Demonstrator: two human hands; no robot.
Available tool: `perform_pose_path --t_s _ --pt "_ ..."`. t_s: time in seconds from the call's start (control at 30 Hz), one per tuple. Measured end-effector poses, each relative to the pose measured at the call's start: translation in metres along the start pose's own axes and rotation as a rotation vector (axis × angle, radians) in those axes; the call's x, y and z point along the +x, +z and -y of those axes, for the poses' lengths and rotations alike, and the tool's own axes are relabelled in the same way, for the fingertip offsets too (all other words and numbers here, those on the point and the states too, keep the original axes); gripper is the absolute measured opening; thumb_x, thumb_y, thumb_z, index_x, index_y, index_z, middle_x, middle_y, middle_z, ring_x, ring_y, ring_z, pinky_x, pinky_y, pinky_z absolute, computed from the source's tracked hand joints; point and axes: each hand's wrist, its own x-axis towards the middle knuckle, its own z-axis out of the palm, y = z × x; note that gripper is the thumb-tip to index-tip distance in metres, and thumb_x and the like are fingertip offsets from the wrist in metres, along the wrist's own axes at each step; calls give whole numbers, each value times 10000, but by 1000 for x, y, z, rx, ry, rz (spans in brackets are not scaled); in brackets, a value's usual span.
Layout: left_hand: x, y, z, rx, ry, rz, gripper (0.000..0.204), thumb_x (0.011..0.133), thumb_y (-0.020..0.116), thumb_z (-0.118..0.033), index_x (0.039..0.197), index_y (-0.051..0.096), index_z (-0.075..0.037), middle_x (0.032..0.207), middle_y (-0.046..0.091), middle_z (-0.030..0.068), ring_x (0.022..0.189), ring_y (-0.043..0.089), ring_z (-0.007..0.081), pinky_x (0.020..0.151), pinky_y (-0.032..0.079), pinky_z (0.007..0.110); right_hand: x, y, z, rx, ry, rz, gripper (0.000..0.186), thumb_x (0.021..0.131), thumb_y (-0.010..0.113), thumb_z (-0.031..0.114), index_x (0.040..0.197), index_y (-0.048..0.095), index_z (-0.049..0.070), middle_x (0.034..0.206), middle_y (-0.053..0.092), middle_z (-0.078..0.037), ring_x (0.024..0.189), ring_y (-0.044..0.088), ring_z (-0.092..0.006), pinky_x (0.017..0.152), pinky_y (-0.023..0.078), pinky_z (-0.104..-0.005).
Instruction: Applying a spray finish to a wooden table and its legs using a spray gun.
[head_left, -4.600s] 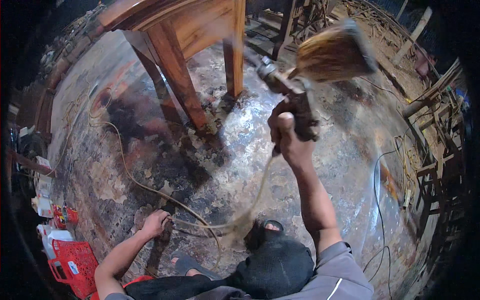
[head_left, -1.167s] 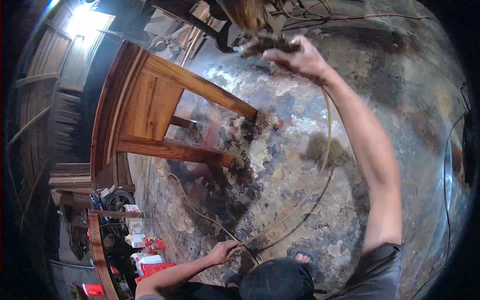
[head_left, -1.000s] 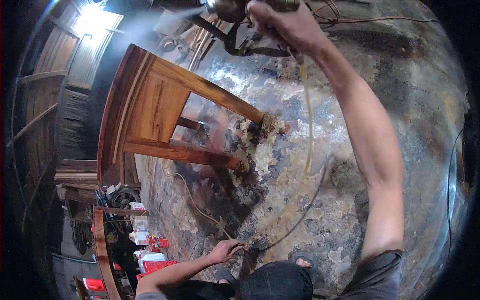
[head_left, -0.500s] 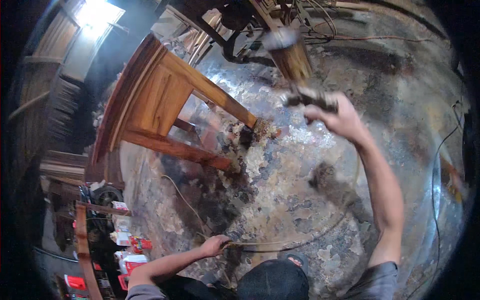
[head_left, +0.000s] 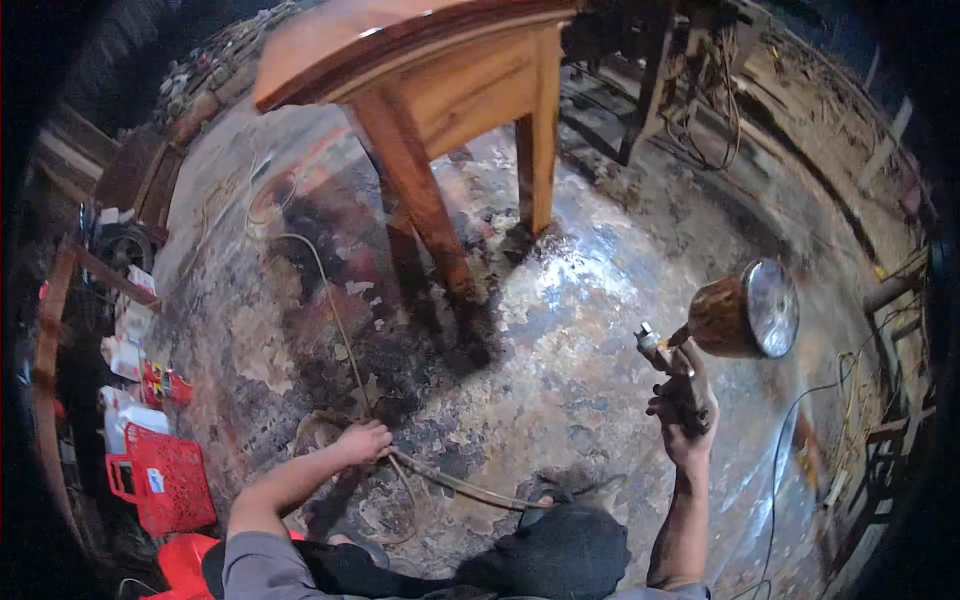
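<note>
My right hand (head_left: 700, 437) is closed around the handle of a spray gun (head_left: 652, 345), held up to the right over the floor. A round metal cup (head_left: 722, 316), stained brown on its side, is attached to the gun and lies tilted on its side. My left hand (head_left: 362, 443) grips a thin pale hose (head_left: 460, 487) low on the left. In front of me stands a varnished wooden table (head_left: 475, 105), its legs (head_left: 538, 165) resting on the floor. The gun is apart from the table, to its right.
The floor (head_left: 560, 400) is blotched with old paint. The hose (head_left: 330, 290) loops across it on the left. A red basket (head_left: 165, 490), white containers (head_left: 122, 355) and a wooden frame (head_left: 55, 320) line the left side. A dark cable (head_left: 785, 430) and timber (head_left: 885, 450) lie at the right.
My right hand has come down and nearer with the spray gun, turning the cup. My view has shifted, so the table now sits more central and upright. My left hand still grips the hose.
</note>
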Motion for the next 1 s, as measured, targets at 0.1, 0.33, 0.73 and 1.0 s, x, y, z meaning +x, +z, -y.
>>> perform_pose_path --t_s 0.1,0.33,0.73,1.0 --pt "-33 -9 63 242 119 -232 346 872 615 -442 982 629 -114 1008 635 79 1010 591 298 901 483 459 16 34 25 -355 -352 132 476 840 693 20 1302 581 -7 1186 674 -160 854 688 -165 717 551 -286" --pt "-128 -103 202 285 -180 -271 212 800 597 -245 949 681 -119 957 653 66 1025 578 257 856 460 429 7 117 127 -133 -119 -67 317 988 536 156 1244 585 -24 913 680 -76 579 564 -94 520 459 -256" --pt "-335 -288 158 128 -359 -464 105 738 664 -187 712 613 -100 771 622 88 861 577 296 741 471 438 18 252 484 -107 -58 93 755 868 608 690 1101 556 -27 824 614 -84 446 455 -79 461 379 -248" --pt "-418 -429 144 -82 -99 -512 272 851 712 -276 683 579 -109 708 582 102 799 574 298 723 465 424 6 323 695 -205 -48 5 846 885 556 716 1226 588 -57 740 600 -19 457 457 -48 437 335 -229"
